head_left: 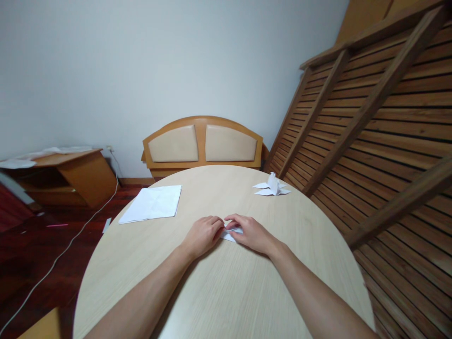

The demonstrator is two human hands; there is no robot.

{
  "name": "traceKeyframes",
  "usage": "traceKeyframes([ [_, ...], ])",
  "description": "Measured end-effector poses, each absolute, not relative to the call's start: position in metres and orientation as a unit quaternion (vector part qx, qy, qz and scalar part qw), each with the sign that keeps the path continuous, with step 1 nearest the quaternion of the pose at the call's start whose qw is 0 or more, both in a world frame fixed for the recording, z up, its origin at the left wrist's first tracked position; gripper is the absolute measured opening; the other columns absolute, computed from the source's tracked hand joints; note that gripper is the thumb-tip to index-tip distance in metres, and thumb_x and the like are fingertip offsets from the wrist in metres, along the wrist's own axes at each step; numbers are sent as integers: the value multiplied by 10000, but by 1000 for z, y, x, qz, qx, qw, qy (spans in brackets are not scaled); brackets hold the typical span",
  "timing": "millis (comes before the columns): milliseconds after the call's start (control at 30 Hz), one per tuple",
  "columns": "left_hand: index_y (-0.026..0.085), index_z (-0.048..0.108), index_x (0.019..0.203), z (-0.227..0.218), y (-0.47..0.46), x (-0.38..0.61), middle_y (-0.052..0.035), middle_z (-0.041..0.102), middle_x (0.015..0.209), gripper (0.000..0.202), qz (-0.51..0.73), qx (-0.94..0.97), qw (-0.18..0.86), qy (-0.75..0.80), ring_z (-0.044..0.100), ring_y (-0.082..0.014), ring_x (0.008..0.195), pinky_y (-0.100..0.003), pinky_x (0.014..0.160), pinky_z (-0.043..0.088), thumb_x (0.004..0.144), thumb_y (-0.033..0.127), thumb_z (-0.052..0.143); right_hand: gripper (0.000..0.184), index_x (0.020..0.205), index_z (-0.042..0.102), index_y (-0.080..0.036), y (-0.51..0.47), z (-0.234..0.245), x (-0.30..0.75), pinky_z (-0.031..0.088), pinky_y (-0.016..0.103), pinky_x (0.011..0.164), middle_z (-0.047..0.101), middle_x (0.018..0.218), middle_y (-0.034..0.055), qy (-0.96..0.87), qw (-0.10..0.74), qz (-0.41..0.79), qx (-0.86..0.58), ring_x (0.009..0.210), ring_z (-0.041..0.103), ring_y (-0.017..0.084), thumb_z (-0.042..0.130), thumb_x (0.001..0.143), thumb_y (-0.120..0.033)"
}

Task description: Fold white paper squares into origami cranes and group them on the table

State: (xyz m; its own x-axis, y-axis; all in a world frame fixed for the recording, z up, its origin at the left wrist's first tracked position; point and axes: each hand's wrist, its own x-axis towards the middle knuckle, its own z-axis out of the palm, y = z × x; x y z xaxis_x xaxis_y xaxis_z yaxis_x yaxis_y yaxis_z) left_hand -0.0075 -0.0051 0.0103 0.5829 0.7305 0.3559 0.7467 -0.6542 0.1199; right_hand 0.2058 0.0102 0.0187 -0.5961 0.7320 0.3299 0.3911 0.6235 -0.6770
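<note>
A small folded piece of white paper (pixel 229 236) lies on the round wooden table (pixel 219 292), mostly covered by my hands. My left hand (pixel 205 234) is closed on its left side, fingers bent over the edge. From the right, my right hand (pixel 250 231) curls its fingers and thumb about the same paper. The fingertips of both hands nearly meet at the top. Farther back on the right stand folded white paper shapes (pixel 272 185) with pointed wings, like paper cranes. A stack of flat white paper sheets (pixel 152 203) rests at the back left of the table.
Beyond the table is a wooden headboard (pixel 202 141) with two beige panels. A slatted wooden frame (pixel 374 141) leans along the right side. At left, a low wooden cabinet (pixel 84 181) stands on the dark red floor (pixel 38 254), where a white cable (pixel 65 252) runs.
</note>
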Motion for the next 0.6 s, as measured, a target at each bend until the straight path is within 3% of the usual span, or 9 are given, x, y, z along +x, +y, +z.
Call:
traceKeyframes([
  [267,194,575,1009,13,-9,-7,-58,669,957,95,-201,-883,15,-423,622,-193,869,-300,778,481,953,226,505,360,1127,633,-201,10,19,201,498,297,860,678,1046,50,-847,333,253,-328,939,640,171,619,796,-62],
  [467,192,609,979,16,-10,-8,-62,666,979,144,-203,-890,8,-409,622,-191,880,-302,783,488,970,274,490,74,857,671,-192,10,19,205,473,276,798,669,927,31,-867,293,198,-352,858,626,169,674,801,-143],
  [600,195,627,981,15,-10,-8,-63,667,973,179,-213,-890,-2,-404,631,-187,886,-301,793,489,976,320,499,56,826,717,-196,11,21,206,464,279,791,698,854,34,-879,264,175,-357,834,641,177,666,848,-202],
])
